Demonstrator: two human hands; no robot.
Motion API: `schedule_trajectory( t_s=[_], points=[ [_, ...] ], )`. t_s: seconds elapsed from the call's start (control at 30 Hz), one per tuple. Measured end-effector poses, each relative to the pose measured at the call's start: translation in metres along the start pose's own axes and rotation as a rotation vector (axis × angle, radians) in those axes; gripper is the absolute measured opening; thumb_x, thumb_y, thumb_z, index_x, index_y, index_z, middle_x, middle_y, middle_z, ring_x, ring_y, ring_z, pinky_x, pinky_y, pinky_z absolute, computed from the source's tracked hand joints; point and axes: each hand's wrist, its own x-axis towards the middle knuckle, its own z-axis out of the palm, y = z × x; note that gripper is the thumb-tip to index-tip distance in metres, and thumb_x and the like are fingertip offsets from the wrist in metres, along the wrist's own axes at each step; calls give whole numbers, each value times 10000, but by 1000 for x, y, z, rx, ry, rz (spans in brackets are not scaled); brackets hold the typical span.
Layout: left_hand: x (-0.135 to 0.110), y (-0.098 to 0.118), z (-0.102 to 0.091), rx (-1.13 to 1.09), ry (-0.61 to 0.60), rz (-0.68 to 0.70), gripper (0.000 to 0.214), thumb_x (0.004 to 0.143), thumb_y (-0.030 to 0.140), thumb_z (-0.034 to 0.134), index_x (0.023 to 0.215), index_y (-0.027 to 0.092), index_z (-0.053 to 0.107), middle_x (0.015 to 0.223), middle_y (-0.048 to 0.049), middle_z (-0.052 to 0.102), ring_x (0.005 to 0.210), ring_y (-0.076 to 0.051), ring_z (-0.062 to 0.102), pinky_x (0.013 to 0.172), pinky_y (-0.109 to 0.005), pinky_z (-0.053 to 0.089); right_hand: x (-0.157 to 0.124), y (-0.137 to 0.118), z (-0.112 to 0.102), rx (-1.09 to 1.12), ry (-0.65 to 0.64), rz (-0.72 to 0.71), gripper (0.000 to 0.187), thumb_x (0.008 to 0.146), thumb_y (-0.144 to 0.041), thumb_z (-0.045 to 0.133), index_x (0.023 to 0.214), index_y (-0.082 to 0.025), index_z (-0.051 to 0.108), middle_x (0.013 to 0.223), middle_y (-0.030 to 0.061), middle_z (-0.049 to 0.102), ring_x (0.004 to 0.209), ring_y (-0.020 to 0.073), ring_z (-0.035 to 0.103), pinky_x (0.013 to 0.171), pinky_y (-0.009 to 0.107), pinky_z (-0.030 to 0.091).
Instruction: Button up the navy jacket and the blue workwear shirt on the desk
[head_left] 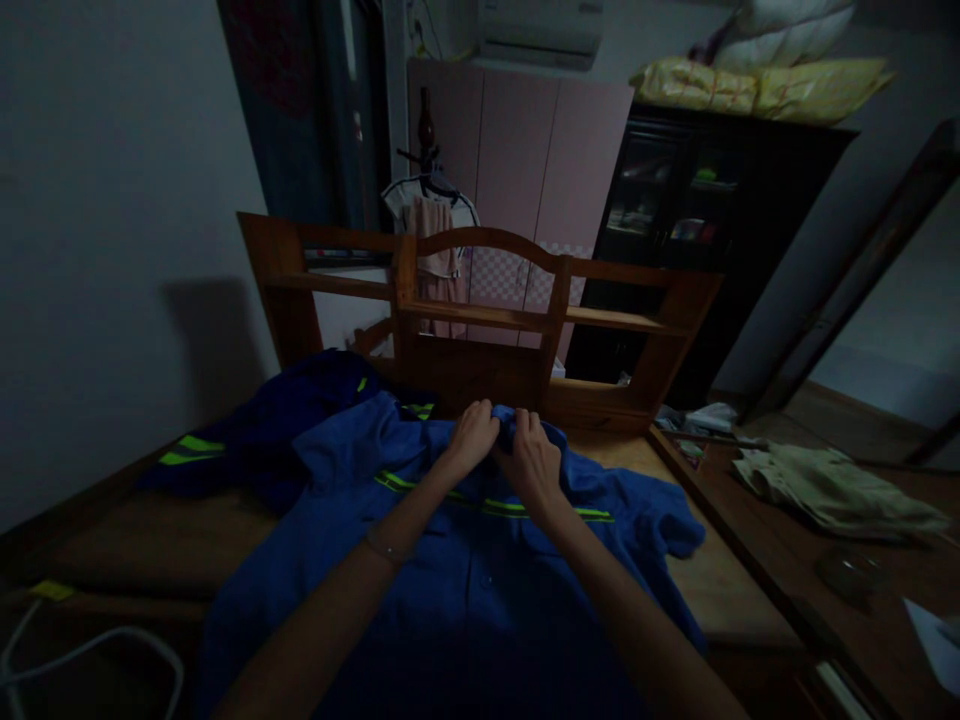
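Observation:
A blue work shirt (480, 560) with yellow-green reflective strips lies spread over the wooden desk, its collar end away from me. My left hand (474, 437) pinches the fabric at the collar. Just beside it, my right hand (534, 455) grips the other side of the collar, fingers closed on the cloth. A bit of the blue collar shows between the two hands. Left of the shirt, a darker blue garment (300, 405) with reflective strips lies bunched up.
Behind the shirt rises a wooden shelf unit (480, 318). On the right, a brown tabletop (765, 560) holds a folded pale cloth (832, 490) and a glass dish (851, 570). A white cable (112, 632) loops at lower left. A wall (112, 250) bounds the left side.

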Motion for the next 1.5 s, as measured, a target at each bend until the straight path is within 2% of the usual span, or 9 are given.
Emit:
schedule_trajectory(
  t_s=[0.23,0.47,0.57,0.77,0.9,1.07,1.2,1.3,1.5],
  points=[
    [-1,-2,-52,-48,-54,139,73,725,94,533,741,156,569,768,-34,611,767,-154,566,690,-234,387,11,-24,-23,-122,-34,-48,159,903,-225,398,1057,-193,424,1001,78,526,819,199,602,606,271,411],
    [-17,-18,-80,-93,-49,82,221,622,-5,508,756,160,570,790,-52,599,830,-191,561,751,-276,380,17,10,-55,-172,-143,94,234,817,-101,416,1019,-164,514,973,116,595,852,255,628,714,340,436],
    [-28,-34,-82,-126,-22,-11,251,627,-10,495,810,143,575,876,-110,603,936,-249,558,830,-337,379,23,41,-67,-59,-149,187,181,786,-108,447,900,-141,585,955,148,615,951,299,598,789,380,417],
    [-34,-74,-73,-348,-94,-160,143,623,20,559,677,145,602,734,-83,621,887,-252,596,799,-311,423,29,96,-63,732,-277,373,66,679,-148,578,725,-166,622,865,96,642,1054,288,529,871,355,391],
    [-44,-87,-58,-596,-198,-223,154,660,69,588,790,130,644,709,-52,644,741,-195,622,659,-263,476,10,102,-45,996,-442,393,133,724,-237,570,820,-169,632,757,59,650,799,207,619,725,307,470],
    [-69,-93,-46,-1210,-428,-290,508,693,31,593,1173,193,553,908,-62,670,738,-142,651,668,-250,517,-16,97,-28,1350,-673,407,159,692,-216,599,837,-160,633,753,41,659,640,151,611,662,279,493],
    [-73,-99,-42,-1487,-575,-356,370,736,57,613,1094,149,601,965,-98,669,809,-149,659,760,-252,526,-24,100,-29,1567,-701,474,238,712,-230,601,947,-201,628,839,3,668,725,149,621,697,268,491],
    [-72,-101,-41,-1491,-650,-355,235,775,151,630,1003,96,640,994,-137,667,827,-173,660,776,-262,528,-27,105,-34,1613,-751,486,290,715,-235,647,1002,-225,610,879,-14,660,760,148,621,702,263,486],
    [-77,-93,-52,-1453,-690,-314,278,743,209,679,1008,137,641,996,-115,673,774,-169,667,644,-209,523,-35,117,-33,1472,-863,412,338,704,-305,722,1004,-193,614,898,4,660,740,135,624,682,241,488]
  ],
)
